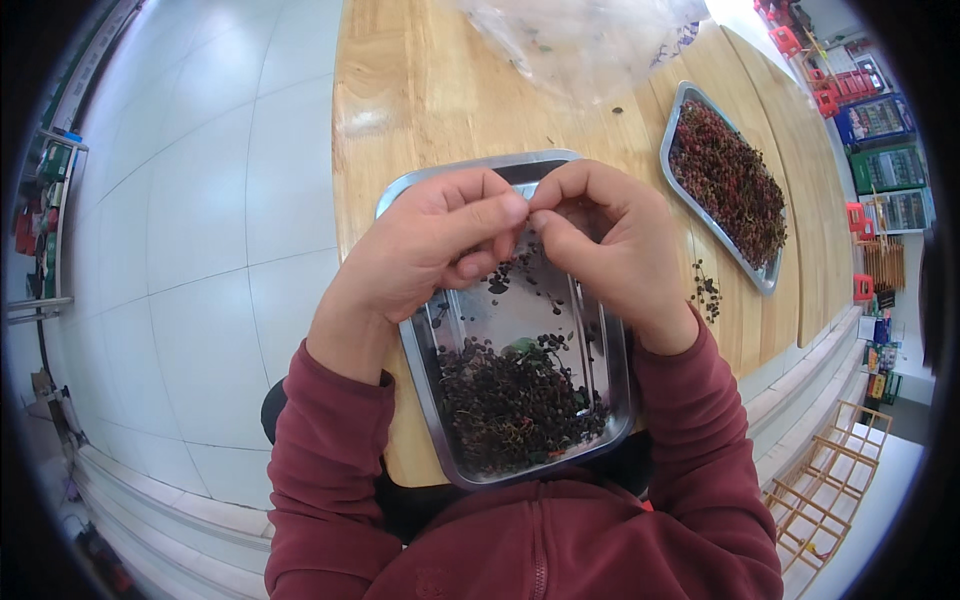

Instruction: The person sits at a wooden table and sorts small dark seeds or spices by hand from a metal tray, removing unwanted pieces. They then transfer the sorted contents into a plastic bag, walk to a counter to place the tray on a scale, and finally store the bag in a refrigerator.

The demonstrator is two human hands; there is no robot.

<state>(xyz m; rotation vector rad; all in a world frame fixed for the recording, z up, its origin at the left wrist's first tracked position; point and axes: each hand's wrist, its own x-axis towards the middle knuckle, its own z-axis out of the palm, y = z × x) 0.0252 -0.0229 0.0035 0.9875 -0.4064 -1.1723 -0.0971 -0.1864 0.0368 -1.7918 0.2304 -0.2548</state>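
My left hand [439, 236] and my right hand [607, 236] meet fingertip to fingertip above the far half of a metal tray [626, 382]. Thumb and forefinger are pinched together on each hand, around a tiny bit of plant that the fingertips almost wholly hide. Below them, the near half of the tray holds a heap of dark dried berries [510, 409] on thin stems, with a few green leaf pieces [521, 345]. Loose berries [499, 281] lie scattered on the tray floor under my hands.
A second metal tray [670, 161] at the right is heaped with reddish berry clusters [727, 180]. Beside it, a small berry sprig [705, 292] lies on the wooden table [420, 97]. A clear plastic bag [585, 45] rests at the far side. Tiled floor [195, 202] runs along the left.
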